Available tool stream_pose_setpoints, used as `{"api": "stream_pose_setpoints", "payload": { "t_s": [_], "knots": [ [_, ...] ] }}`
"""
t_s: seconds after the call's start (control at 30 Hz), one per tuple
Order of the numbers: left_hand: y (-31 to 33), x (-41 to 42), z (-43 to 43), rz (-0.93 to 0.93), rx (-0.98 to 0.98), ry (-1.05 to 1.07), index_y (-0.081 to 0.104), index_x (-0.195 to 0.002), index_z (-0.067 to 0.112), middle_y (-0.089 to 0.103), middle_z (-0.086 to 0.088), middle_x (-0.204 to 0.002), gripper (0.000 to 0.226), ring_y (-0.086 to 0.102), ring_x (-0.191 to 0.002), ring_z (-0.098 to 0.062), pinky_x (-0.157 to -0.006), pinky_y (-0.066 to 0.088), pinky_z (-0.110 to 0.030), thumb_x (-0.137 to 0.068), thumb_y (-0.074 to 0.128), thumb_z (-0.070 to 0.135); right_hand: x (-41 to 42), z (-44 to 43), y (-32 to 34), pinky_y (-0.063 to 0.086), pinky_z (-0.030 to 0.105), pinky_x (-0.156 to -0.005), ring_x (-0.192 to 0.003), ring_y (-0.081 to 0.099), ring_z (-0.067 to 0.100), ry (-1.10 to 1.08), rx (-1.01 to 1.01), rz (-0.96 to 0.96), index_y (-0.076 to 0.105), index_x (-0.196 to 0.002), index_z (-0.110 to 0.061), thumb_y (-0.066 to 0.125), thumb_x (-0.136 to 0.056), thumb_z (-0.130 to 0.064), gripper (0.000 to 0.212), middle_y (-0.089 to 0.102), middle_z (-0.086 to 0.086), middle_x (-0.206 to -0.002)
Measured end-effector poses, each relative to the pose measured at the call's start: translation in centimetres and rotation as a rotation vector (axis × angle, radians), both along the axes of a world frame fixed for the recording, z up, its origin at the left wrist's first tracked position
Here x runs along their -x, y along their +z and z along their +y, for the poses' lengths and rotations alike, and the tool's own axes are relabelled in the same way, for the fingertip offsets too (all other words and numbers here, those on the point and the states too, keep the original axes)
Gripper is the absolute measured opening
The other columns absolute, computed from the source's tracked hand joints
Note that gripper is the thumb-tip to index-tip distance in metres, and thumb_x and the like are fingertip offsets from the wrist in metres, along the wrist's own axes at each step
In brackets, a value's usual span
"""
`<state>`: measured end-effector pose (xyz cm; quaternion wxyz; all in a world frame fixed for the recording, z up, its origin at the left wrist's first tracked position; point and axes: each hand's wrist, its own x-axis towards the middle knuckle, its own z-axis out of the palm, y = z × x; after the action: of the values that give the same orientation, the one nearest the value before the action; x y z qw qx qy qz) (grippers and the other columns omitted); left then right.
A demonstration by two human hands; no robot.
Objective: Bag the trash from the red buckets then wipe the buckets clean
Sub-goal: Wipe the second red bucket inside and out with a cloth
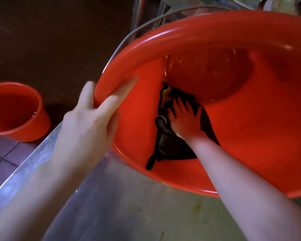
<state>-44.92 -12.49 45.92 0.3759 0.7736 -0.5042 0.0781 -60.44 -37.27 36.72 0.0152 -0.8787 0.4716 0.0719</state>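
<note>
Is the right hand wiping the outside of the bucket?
No, the right hand presses the dark cloth against the inside wall of the tilted red bucket.

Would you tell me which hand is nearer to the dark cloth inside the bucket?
Right: the right hand presses on the cloth; the left hand grips the rim of the bucket, apart from it.

My right grip (184, 119) covers the middle of the cloth (170, 146); I cannot tell what the yellow patch (166, 92) at its 12 o'clock end is. The bucket (215, 32) runs off frame at 3 o'clock, the second bucket (16, 110) at 9 o'clock. My left grip (94, 115) is blurred. The clutter (240, 1) at 12 o'clock is too dim to make out.
</note>
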Motion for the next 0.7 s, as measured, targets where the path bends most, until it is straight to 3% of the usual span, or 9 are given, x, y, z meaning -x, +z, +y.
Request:
{"api": "stream_pose_setpoints", "payload": {
  "t_s": [0.07, 0.17, 0.27, 0.33, 0.4, 0.47, 0.53, 0.7],
  "knots": [
    [-1.9, 0.6, 0.6, 0.141, -0.027, 0.018, 0.039, -0.144, 0.041, 0.051, -0.009, -0.12, 0.069, 0.06, -0.075, -0.033, -0.069, 0.046, -0.03, -0.089, 0.065, 0.008, 1.7, -0.7, 0.6, -0.004, 0.063, -0.115, -0.15, 0.008, 0.023, 0.024, 0.086, 0.11, 0.011, -0.155, -0.032, 0.019, -0.099, -0.055, 0.06, 0.012, -0.007, -0.163],
    [-4.9, 3.3, 1.5, 0.41, -0.029, 0.06, 0.035, -0.143, 0.047, 0.052, -0.006, -0.115, 0.084, 0.054, -0.07, -0.024, -0.069, 0.046, -0.032, -0.082, 0.069, 0.001, 2.6, 0.7, 1.6, -0.005, 0.064, -0.115, -0.15, 0.006, 0.027, -0.01, 0.099, 0.186, 0.011, -0.155, -0.032, 0.019, -0.1, -0.053, 0.06, 0.01, -0.004, -0.163],
    [-6.6, 6.4, 1.4, 0.512, -0.015, 0.092, 0.032, -0.142, 0.048, 0.055, -0.009, -0.114, 0.087, 0.059, -0.073, -0.029, -0.067, 0.045, -0.031, -0.081, 0.069, -0.001, 0.9, 7.4, 1.0, 0.0, 0.064, -0.115, -0.151, 0.001, 0.025, 0.032, -0.043, 0.061, 0.007, -0.155, -0.028, 0.018, -0.101, -0.049, 0.059, 0.001, -0.003, -0.164],
    [-7.5, 7.1, 1.6, 0.551, 0.005, 0.123, 0.033, -0.142, 0.045, 0.057, -0.014, -0.115, 0.084, 0.061, -0.08, -0.035, -0.068, 0.041, -0.028, -0.081, 0.069, -0.001, 0.2, 12.7, 0.6, 0.006, 0.062, -0.116, -0.151, 0.006, 0.025, 0.14, -0.066, -0.06, 0.015, -0.155, -0.024, 0.013, -0.096, -0.05, 0.064, 0.006, -0.001, -0.164],
    [-8.4, 7.2, 1.9, 0.635, 0.02, 0.141, 0.035, -0.141, 0.046, 0.057, -0.01, -0.106, 0.082, 0.061, -0.077, -0.016, -0.066, 0.04, -0.019, -0.082, 0.069, -0.001, 0.4, 14.9, 0.6, 0.011, 0.06, -0.115, -0.149, 0.015, 0.025, 0.175, -0.067, -0.103, 0.024, -0.153, -0.025, 0.013, -0.093, -0.052, 0.067, 0.016, -0.001, -0.163],
    [-9.0, 7.1, 2.3, 0.698, 0.042, 0.154, 0.038, -0.138, 0.046, 0.053, 0.002, -0.089, 0.077, 0.056, -0.07, -0.002, -0.062, 0.039, -0.006, -0.084, 0.07, 0.003, 0.4, 13.2, 0.5, 0.01, 0.058, -0.117, -0.149, 0.015, 0.023, 0.15, -0.023, -0.068, 0.021, -0.153, -0.03, 0.013, -0.093, -0.056, 0.066, 0.017, -0.003, -0.162],
    [-9.6, 7.0, 2.3, 0.682, 0.058, 0.169, 0.041, -0.139, 0.041, 0.049, 0.011, -0.08, 0.072, 0.053, -0.062, -0.002, -0.059, 0.038, -0.003, -0.084, 0.072, 0.006, -0.6, 9.5, -0.1, 0.002, 0.059, -0.117, -0.15, 0.007, 0.02, 0.058, 0.011, -0.011, 0.011, -0.154, -0.035, 0.016, -0.096, -0.056, 0.062, 0.009, -0.006, -0.163],
    [-10.2, 7.0, 1.5, 0.697, 0.095, 0.142, 0.04, -0.138, 0.049, 0.053, 0.009, -0.089, 0.069, 0.055, -0.065, -0.004, -0.063, 0.037, 0.0, -0.087, 0.069, 0.013, -4.5, 1.7, 0.1, -0.007, 0.064, -0.114, -0.15, -0.001, 0.023, -0.182, -0.046, -0.043, 0.009, -0.155, -0.031, 0.019, -0.101, -0.051, 0.059, 0.004, -0.005, -0.164]
  ]
}}
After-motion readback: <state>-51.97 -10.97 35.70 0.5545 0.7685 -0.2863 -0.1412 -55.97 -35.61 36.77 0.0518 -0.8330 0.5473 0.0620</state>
